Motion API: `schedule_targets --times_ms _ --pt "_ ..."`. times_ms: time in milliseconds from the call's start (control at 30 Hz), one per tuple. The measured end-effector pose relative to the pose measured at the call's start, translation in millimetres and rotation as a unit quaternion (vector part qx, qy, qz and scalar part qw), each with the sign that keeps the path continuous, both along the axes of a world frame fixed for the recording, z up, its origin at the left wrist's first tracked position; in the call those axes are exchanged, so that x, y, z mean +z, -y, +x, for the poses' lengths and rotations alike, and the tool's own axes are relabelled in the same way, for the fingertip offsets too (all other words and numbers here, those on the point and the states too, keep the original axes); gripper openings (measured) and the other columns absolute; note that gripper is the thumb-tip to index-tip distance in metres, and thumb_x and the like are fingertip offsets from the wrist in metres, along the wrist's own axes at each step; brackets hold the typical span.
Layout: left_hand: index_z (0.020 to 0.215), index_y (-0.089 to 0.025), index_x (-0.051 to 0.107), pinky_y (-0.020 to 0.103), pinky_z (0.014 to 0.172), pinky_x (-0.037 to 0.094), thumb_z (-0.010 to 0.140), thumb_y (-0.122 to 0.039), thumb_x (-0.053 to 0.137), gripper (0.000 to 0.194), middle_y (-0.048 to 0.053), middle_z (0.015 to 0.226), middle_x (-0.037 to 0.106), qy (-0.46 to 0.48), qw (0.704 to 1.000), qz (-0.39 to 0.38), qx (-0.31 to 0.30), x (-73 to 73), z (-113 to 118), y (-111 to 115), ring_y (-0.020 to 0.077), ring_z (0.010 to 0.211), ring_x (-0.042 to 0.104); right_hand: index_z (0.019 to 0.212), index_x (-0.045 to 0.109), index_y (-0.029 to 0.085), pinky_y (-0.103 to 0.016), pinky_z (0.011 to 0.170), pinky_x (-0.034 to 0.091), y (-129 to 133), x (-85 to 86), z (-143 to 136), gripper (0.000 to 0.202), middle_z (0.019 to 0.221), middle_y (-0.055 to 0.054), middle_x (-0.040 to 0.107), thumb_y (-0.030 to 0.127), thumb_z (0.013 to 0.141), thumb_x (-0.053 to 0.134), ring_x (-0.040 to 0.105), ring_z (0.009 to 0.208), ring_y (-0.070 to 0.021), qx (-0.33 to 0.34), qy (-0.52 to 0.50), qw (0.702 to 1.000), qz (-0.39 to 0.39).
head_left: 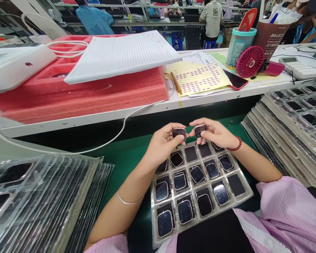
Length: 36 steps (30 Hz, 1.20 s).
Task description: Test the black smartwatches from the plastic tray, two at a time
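My left hand (162, 144) pinches a small square watch case (179, 133) with a dark screen. A second watch case (200, 130) sits in the fingers of my right hand (216, 133), which wears a red bead bracelet. The two cases are held side by side, almost touching, just above the far end of a clear plastic tray (249, 194). Several more dark-screened watch cases lie in the tray's pockets; a few pockets look empty.
Stacks of similar clear trays stand at the left (42, 207) and right (292, 123). On the white shelf beyond: pink foam (81, 91), a paper pad (121, 54), yellow label sheets (200, 79), a pink fan (250, 61), a calculator (300, 66). A white cable (116, 137) hangs down. People work behind.
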<state>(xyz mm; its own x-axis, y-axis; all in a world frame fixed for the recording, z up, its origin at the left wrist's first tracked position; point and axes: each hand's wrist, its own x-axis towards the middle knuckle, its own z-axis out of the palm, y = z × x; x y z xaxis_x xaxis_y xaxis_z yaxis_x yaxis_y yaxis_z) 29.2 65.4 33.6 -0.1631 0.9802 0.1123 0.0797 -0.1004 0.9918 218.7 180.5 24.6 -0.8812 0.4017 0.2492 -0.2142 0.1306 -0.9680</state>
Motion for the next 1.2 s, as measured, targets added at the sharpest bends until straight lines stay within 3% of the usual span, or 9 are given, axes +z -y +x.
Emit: schedule_targets --times_ms 167,367,533,733,967,1200 --pt "0.106 -0.017 0.064 0.023 0.061 0.053 0.070 -0.024 0.078 0.039 0.004 0.092 0.073 -0.009 1.000 0.001 -0.007 5.5 2.9 4.6 0.0155 0.072 0.069 0.129 0.051 0.017 -0.020 0.068 0.058 3.1 6.9 3.5 0.045 0.112 -0.007 0.066 0.013 0.085 0.063 0.069 0.082 -0.0119 0.005 -0.018 1.000 -0.001" --pt "0.104 -0.016 0.064 0.018 0.045 0.046 0.074 -0.027 0.073 0.033 0.005 0.089 0.071 0.024 0.999 -0.029 -0.006 4.4 2.3 3.6 0.0155 0.066 0.068 0.128 0.050 0.015 -0.019 0.061 0.059 0.9 5.5 2.2 0.036 0.109 -0.008 0.066 0.020 0.093 0.057 0.070 0.076 -0.0121 0.033 0.000 0.998 -0.050" --pt "0.112 -0.019 0.061 0.019 0.049 0.052 0.066 -0.014 0.069 0.046 0.005 0.099 0.068 0.045 0.998 -0.033 -0.033 6.7 0.3 4.0 0.0202 0.081 0.070 0.134 0.044 0.018 -0.020 0.062 0.061 -1.9 2.2 0.9 0.053 0.116 -0.008 0.064 0.012 0.084 0.060 0.069 0.083 -0.0132 0.045 -0.018 0.997 -0.060" --pt "0.112 -0.019 0.063 0.021 0.052 0.054 0.065 -0.010 0.065 0.047 0.007 0.106 0.068 0.021 0.999 -0.016 -0.033 9.3 3.4 9.5 0.0236 0.089 0.070 0.134 0.046 0.018 -0.020 0.068 0.059 3.3 8.2 3.8 0.053 0.119 -0.007 0.062 0.008 0.083 0.057 0.068 0.086 -0.0130 0.028 -0.013 1.000 -0.005" --pt "0.101 -0.016 0.067 0.027 0.065 0.057 0.073 -0.023 0.072 0.030 0.004 0.093 0.070 -0.025 0.999 0.006 0.033 6.6 9.8 11.6 0.0153 0.070 0.067 0.130 0.050 0.016 -0.020 0.068 0.057 10.4 10.7 5.8 0.044 0.109 -0.006 0.065 0.012 0.087 0.059 0.067 0.081 -0.0112 0.011 -0.005 1.000 0.007" --pt "0.108 -0.017 0.064 0.026 0.069 0.057 0.069 -0.014 0.064 0.039 0.005 0.098 0.069 -0.054 0.998 -0.001 0.034 4.9 10.0 12.0 0.0176 0.081 0.069 0.132 0.048 0.018 -0.021 0.070 0.057 10.0 10.9 6.4 0.051 0.114 -0.006 0.065 0.005 0.082 0.054 0.067 0.082 -0.0112 0.008 0.001 1.000 0.021"
